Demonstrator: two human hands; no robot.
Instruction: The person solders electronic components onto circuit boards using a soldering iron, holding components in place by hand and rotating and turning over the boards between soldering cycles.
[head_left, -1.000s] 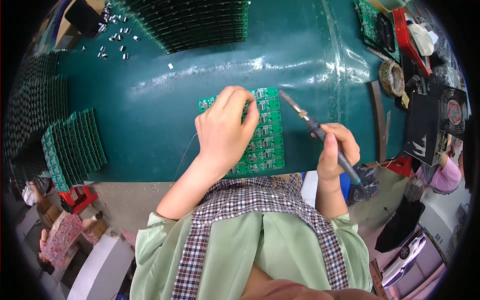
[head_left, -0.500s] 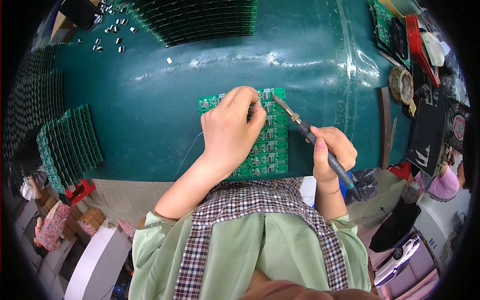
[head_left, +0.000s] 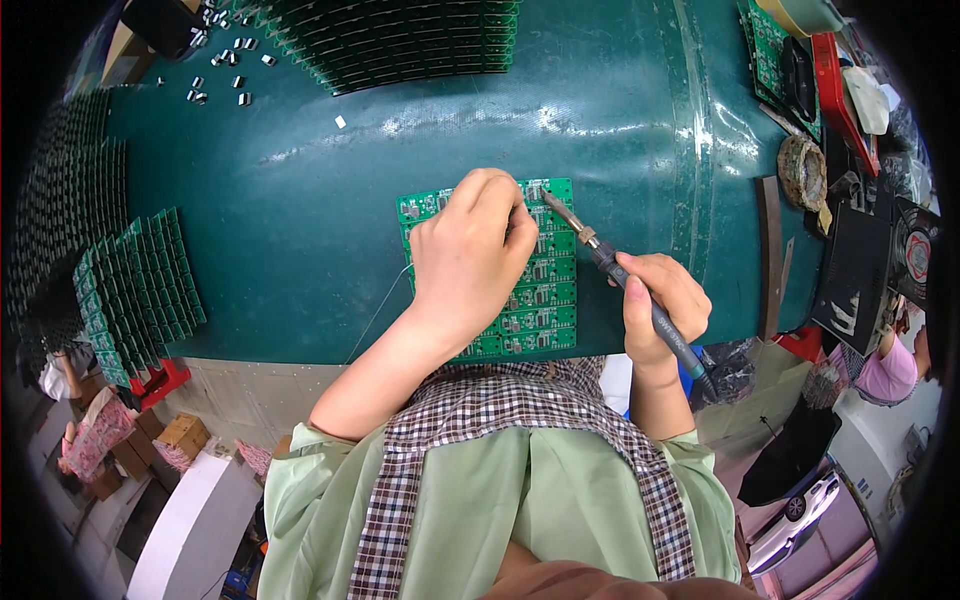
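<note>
A green panel of circuit boards (head_left: 540, 297) lies flat on the table in front of me. My right hand (head_left: 667, 305) grips a soldering iron (head_left: 606, 257) like a pen. Its tip comes down at the panel's upper right part, close to my left fingertips. My left hand (head_left: 466, 250) is closed in a pinch over the panel and covers much of its left side. From under it a thin solder wire (head_left: 384, 300) trails toward the table's near edge. The pinching fingertips and the wire's end between them are hidden.
Stacked circuit boards (head_left: 400, 45) stand at the back, with another stack (head_left: 145, 285) at the left. Small metal parts (head_left: 237, 82) lie scattered at the far left. A dark bar (head_left: 768, 255), a round brownish dish (head_left: 802, 170) and a red tray (head_left: 845, 105) are on the right.
My left hand has moved very slightly right, and the iron's tip has shifted a touch left. Both hands keep their grips. In the background at lower left, a person has moved.
</note>
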